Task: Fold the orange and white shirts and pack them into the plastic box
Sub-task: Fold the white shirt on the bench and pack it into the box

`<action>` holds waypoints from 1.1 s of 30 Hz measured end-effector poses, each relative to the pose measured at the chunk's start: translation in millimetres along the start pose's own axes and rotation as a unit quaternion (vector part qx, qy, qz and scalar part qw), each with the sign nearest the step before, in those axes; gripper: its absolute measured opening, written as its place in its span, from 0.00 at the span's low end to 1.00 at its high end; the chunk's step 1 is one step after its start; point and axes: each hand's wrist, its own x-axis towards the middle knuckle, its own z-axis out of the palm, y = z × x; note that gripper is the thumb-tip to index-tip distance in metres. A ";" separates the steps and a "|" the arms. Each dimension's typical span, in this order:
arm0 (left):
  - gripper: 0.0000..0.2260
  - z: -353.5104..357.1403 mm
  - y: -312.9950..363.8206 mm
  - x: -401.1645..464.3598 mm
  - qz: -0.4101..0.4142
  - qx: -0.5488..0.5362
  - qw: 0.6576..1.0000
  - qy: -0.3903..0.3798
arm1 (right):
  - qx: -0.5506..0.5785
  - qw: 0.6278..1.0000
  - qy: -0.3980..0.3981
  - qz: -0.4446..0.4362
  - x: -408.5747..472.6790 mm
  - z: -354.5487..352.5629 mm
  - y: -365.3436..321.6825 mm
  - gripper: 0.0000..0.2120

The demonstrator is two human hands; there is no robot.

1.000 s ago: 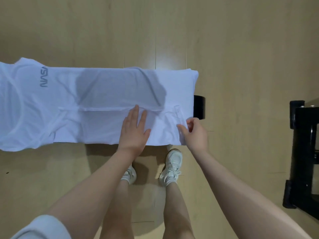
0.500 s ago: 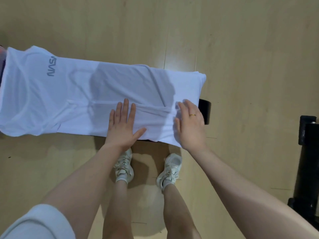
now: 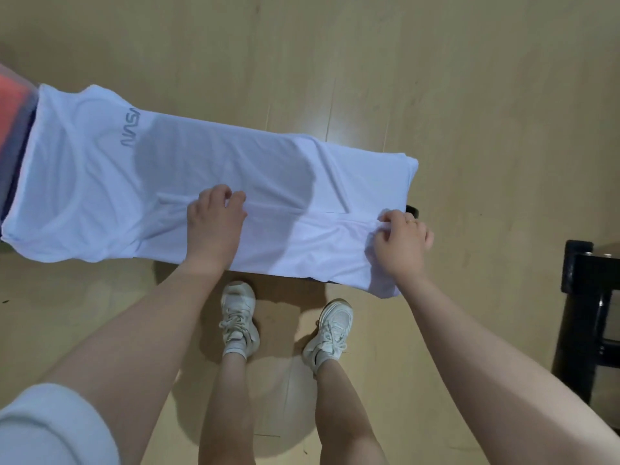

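Note:
The white shirt (image 3: 188, 169) with a grey NASA print lies spread lengthwise over a narrow dark bench, its near side folded in along a crease. My left hand (image 3: 214, 223) pinches the folded edge near the shirt's middle. My right hand (image 3: 402, 241) grips bunched fabric at the shirt's right end, by the hem. The orange shirt (image 3: 11, 99) shows as a small patch at the far left edge, apparently inside a clear plastic box (image 3: 16, 135) that is mostly out of frame.
The bench's black corner (image 3: 412, 210) pokes out beyond the shirt's right end. A black frame (image 3: 590, 317) stands on the wooden floor at the right. My two feet in white sneakers (image 3: 238, 317) stand just in front of the bench.
Both hands went from lying flat on the shirt to closing on its fabric. My right hand shifted toward the hem end. The view swung left, bringing the orange patch into sight.

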 end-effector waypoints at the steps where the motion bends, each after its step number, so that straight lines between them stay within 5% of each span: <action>1: 0.07 -2.1 -0.8 4.0 0.008 0.012 1.000 0.009 | 0.011 1.000 -0.013 0.015 3.4 -2.6 3.8 0.14; 7: 0.08 -7.2 4.1 10.4 -0.014 -0.011 0.999 0.050 | 0.180 0.980 -0.037 0.072 18.6 -7.8 8.2 0.05; 10: 0.20 4.4 25.4 -3.3 0.060 -0.051 0.997 0.023 | 0.184 0.976 -0.019 0.111 -3.7 2.1 18.6 0.18; 15: 0.32 38.1 65.7 -34.7 0.119 -0.088 0.988 -0.053 | 0.358 0.893 -0.128 0.242 -52.5 11.9 48.2 0.08; 18: 0.35 51.6 70.2 -44.7 0.083 -0.078 0.992 -0.058 | 0.346 0.901 -0.145 0.217 -62.6 14.2 61.4 0.04; 22: 0.36 51.7 64.3 -50.0 0.097 -0.014 0.993 -0.061 | 0.325 0.922 -0.066 0.201 -46.0 -3.3 70.5 0.13; 25: 0.37 50.7 55.6 -52.9 0.100 0.011 0.991 -0.086 | 0.214 0.960 -0.033 0.178 -35.2 -17.1 77.3 0.14; 27: 0.37 51.3 48.9 -57.2 0.109 0.022 0.989 -0.094 | 0.109 0.973 -0.083 0.188 -35.2 -17.2 78.2 0.08; 28: 0.37 52.3 45.4 -58.9 0.110 0.021 0.990 -0.086 | 0.073 0.975 -0.099 0.185 -36.2 -14.6 76.3 0.14; 30: 0.35 53.0 40.1 -57.2 0.096 0.006 0.993 -0.073 | 0.040 0.991 -0.075 0.105 -40.6 -6.9 61.0 0.24; 33: 0.31 51.7 34.7 -42.2 0.082 0.005 0.996 -0.036 | -0.011 0.991 -0.032 -0.131 -42.9 10.9 13.3 0.27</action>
